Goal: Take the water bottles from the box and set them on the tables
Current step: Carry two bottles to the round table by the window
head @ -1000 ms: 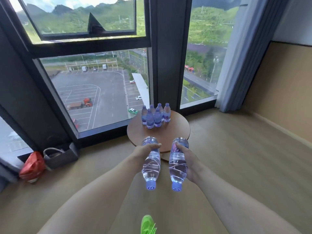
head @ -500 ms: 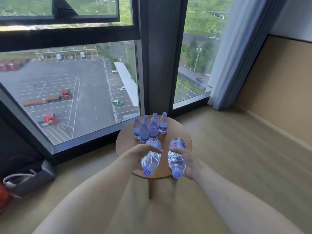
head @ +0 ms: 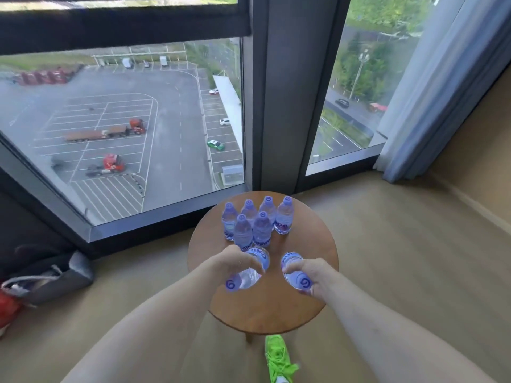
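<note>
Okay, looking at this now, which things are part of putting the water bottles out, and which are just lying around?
Part of the job:
left hand holding a bottle
right hand holding a second bottle
six standing bottles
round table

Lying about:
grey bag
red item
curtain

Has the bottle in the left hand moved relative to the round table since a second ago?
Yes. The left-hand bottle went from short of the round table to over it.

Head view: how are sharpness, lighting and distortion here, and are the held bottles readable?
Head view: daylight from the window, no harsh glare; wide-angle bending of the frame edges; slight motion softness on the floor. The left hand and right hand each grip a bottle over the round table; caps show clearly, labels blurred.
</note>
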The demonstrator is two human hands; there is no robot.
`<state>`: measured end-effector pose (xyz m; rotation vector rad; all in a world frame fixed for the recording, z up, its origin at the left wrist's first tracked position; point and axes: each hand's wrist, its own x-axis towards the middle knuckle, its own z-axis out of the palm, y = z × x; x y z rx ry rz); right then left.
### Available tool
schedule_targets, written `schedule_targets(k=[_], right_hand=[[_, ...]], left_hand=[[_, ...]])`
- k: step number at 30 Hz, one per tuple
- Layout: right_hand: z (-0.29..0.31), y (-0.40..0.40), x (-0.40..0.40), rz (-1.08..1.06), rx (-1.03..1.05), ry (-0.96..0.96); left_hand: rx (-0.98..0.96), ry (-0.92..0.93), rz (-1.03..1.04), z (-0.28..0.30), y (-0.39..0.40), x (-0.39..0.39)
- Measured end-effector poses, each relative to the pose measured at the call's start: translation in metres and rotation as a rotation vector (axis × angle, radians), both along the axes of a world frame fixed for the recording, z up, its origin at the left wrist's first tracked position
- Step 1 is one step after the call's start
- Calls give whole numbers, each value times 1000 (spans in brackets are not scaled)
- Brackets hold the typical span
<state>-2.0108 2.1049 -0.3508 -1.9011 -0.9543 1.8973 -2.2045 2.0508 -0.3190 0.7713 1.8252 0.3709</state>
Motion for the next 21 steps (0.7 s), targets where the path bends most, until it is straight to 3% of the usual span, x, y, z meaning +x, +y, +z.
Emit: schedule_targets(k=[4, 9, 21], right_hand=[[-18, 63, -2, 111, 16, -157], [-33, 130, -11, 271, 55, -324], [-79, 190, -51, 475, 282, -478]], left_hand=[[-27, 398, -276, -14, 53, 1], [49, 631, -499, -36, 98, 2], [186, 717, -838, -100, 149, -11]])
